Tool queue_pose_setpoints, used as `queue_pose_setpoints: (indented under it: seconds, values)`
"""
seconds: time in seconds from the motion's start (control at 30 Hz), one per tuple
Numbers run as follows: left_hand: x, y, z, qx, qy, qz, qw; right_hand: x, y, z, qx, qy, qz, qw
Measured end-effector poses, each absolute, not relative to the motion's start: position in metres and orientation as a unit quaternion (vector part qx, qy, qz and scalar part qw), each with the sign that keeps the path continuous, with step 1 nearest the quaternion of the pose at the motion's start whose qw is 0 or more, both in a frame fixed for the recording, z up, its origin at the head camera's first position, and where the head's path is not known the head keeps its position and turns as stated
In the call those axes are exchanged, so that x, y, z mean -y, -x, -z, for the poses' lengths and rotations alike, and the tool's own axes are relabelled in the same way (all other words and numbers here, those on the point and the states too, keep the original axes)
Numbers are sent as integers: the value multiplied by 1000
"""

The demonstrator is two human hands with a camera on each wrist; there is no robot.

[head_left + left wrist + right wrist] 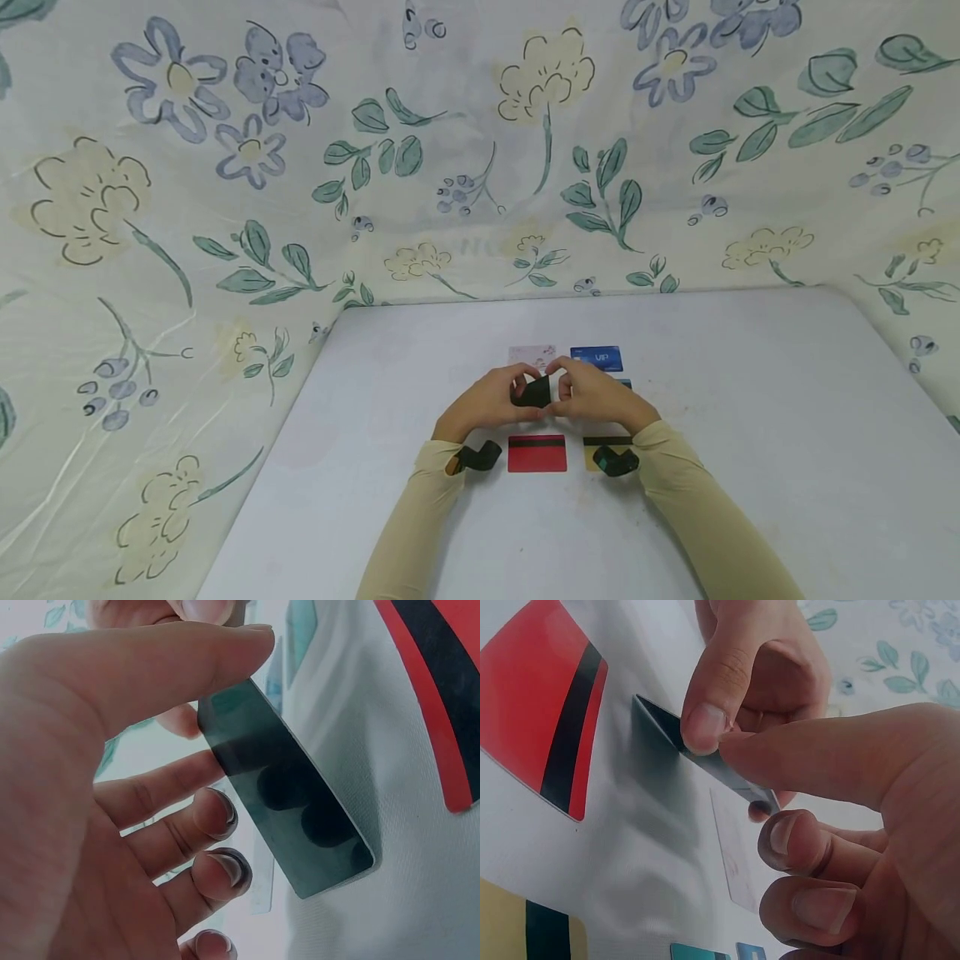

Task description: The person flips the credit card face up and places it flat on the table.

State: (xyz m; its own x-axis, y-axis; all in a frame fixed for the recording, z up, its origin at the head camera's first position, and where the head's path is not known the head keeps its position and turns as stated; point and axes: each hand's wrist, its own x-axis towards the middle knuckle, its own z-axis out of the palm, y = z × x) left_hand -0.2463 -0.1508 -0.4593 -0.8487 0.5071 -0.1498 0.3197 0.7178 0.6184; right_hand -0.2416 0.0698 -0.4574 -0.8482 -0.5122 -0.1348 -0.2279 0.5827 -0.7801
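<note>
A dark, glossy card (535,392) is held tilted above the white table between both hands. My left hand (487,402) pinches it with the thumb across one face and fingers behind; in the left wrist view, the dark card (289,802) reflects the fingertips. My right hand (600,397) grips the same card at its other end, its thumb tip meeting the left thumb. In the right wrist view, the card (727,774) appears nearly edge-on. Closest to the hands on the table are a red card (537,457) with a black stripe and a pale patterned card (531,355).
A blue VIP card (596,358) lies behind the right hand, with another bluish card (625,383) mostly hidden under it. A gold card (600,442) with a black stripe is partly covered by the right wrist camera (617,462). Floral cloth (465,250) hangs behind the table (390,367).
</note>
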Motion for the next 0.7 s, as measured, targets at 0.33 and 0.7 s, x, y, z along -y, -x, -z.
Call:
queue_pose_setpoints:
  seconds: [0.33,0.7]
  values:
    - [153,247,457,-915,-220,-301,151,-72,244,461,-868,216,408,179]
    - [153,247,454,-915,-216,-307,150,-71,245,463,-860,220,420,190]
